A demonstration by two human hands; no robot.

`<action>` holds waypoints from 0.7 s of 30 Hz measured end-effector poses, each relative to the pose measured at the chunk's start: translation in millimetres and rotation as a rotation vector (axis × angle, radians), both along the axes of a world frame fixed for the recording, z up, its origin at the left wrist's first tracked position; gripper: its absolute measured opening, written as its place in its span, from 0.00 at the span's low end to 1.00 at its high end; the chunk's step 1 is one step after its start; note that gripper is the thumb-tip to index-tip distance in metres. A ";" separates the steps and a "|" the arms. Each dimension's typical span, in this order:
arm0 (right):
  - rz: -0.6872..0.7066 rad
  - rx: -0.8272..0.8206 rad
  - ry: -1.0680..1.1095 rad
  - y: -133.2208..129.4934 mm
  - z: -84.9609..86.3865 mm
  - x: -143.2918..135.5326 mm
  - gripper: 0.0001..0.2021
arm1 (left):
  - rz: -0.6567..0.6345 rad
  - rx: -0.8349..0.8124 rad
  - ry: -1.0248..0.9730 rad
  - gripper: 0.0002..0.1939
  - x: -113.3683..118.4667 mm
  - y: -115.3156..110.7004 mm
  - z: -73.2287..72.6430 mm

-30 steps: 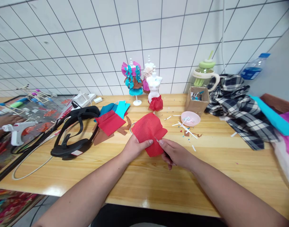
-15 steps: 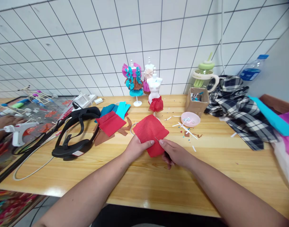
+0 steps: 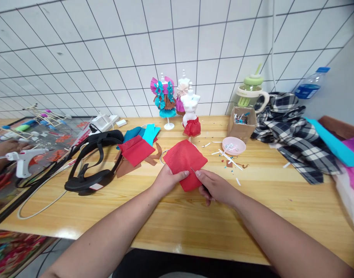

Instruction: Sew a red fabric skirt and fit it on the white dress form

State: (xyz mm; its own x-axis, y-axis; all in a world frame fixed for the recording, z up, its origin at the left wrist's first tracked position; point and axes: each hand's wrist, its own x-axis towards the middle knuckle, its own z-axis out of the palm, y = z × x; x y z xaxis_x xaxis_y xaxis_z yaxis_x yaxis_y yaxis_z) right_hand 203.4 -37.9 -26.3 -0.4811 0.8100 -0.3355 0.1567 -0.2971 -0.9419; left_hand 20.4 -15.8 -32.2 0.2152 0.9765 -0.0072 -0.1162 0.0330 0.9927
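Note:
A square of red crepe paper (image 3: 184, 156) is held above the table (image 3: 252, 224), one corner pointing away from me. My left hand (image 3: 168, 179) grips its lower left side, the thumb lying on top. At the lower right, my right hand (image 3: 211, 185) has closed around a small tool with dark handles, probably scissors; a thin metal tip (image 3: 192, 169) shows over the paper. Most of the tool is hidden by the fingers. Just beyond the paper stands a white mannequin (image 3: 190, 104) in a puffy red skirt (image 3: 192, 126).
Two decorated mannequins stand behind. Folded red paper (image 3: 136, 150) and a black headset (image 3: 92, 181) lie left, beside a glue gun (image 3: 26, 160) and another person's hand (image 3: 11, 146). A pink dish (image 3: 234, 146), cardboard box (image 3: 241, 125) and plaid cloth (image 3: 295, 135) are at right.
The view has shifted very slightly. Both hands keep their hold, and the red paper has barely moved.

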 end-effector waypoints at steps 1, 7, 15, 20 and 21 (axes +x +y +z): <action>0.004 0.002 -0.001 0.5 -0.5 0.1 0.20 | -0.004 -0.001 0.001 0.24 0.0 0.6 -0.8; -0.006 0.167 -0.094 7.8 -13.1 2.2 0.20 | 0.008 0.038 0.031 0.29 1.8 12.3 -9.6; -0.057 0.267 -0.021 9.7 -24.1 4.3 0.18 | -0.008 0.004 -0.212 0.30 -2.2 27.7 -28.1; -0.141 0.360 0.003 10.0 -28.8 3.4 0.17 | -0.011 0.012 -0.227 0.30 -1.6 30.5 -30.2; -0.155 0.382 -0.013 10.4 -29.3 2.8 0.17 | -0.008 0.017 -0.216 0.30 -1.1 31.2 -30.2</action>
